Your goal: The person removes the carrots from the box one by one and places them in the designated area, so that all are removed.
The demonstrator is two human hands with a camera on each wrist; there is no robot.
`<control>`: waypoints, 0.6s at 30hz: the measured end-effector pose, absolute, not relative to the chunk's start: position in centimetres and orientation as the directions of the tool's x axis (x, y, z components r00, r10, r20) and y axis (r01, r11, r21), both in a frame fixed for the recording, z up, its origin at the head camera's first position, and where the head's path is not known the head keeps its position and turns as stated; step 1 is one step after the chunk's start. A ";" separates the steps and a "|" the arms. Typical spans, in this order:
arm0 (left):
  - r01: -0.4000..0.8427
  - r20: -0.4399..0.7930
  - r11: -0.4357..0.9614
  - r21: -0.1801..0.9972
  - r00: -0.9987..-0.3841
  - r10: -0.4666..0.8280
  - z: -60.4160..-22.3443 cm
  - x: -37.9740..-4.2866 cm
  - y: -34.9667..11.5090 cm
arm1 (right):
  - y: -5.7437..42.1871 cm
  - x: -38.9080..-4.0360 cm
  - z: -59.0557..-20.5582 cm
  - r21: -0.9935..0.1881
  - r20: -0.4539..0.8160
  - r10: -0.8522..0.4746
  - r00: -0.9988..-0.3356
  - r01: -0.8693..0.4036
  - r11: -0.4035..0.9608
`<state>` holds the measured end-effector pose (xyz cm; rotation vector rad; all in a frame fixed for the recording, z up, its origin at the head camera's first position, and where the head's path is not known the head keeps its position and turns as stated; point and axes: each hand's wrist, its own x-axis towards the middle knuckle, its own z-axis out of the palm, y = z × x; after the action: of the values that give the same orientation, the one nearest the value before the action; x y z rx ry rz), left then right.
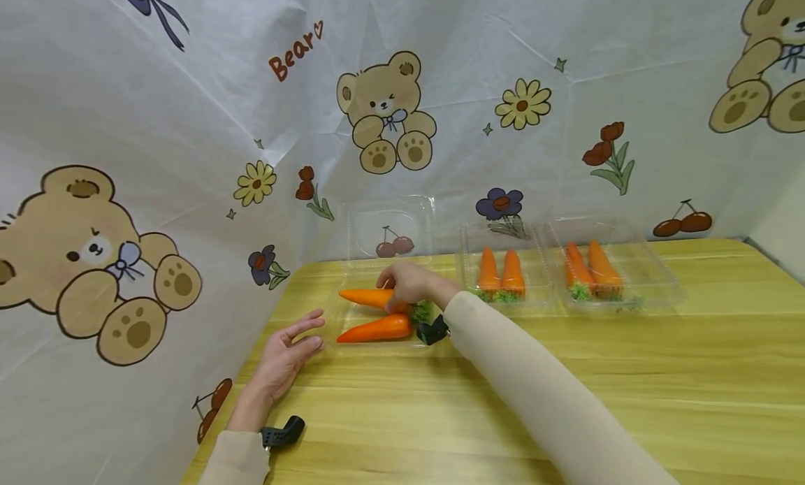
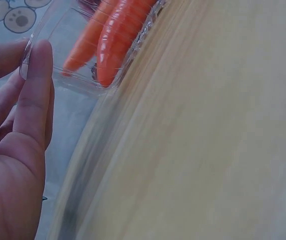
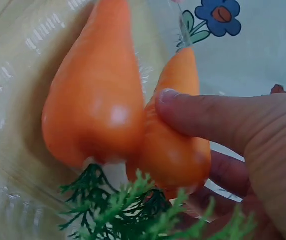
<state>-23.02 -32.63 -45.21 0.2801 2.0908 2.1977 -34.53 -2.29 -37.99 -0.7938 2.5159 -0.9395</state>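
Gripping far carrot (image 1: 363, 298) by its thick end with right hand (image 1: 411, 284); lies sideways, just beyond near carrot (image 1: 377, 328), points tip-first toward loosely spread left hand (image 1: 284, 358).

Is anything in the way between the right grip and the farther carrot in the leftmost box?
Nothing visible: the right grip pinches that farther carrot directly, and the open clear lid stands behind them.

The left wrist view is dim, its tabletop (image 2: 198, 125) hazy; glare spots the carrots (image 3: 95, 92).
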 end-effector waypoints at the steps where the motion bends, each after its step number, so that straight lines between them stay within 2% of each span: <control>1: 0.058 0.068 -0.056 0.997 -0.978 0.196 -45.3 -23.0 -32.6 | -2.3 -34.5 -37.8 -0.680 -0.109 -0.610 -0.785 -0.389 0.622; 8: 0.069 0.082 -0.072 0.995 -0.976 0.202 -45.2 -22.9 -32.8 | -2.2 -34.4 -36.5 -0.674 -0.037 -0.626 -0.779 -0.443 0.592; 18: 0.091 0.111 -0.097 0.991 -0.967 0.230 -45.3 -23.0 -32.7 | -1.3 -33.9 -35.3 -0.691 0.027 -0.611 -0.791 -0.456 0.560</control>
<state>-22.99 -32.75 -45.32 0.3651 2.0445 2.2291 -33.91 -1.25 -35.29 -0.8952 2.5786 -1.0490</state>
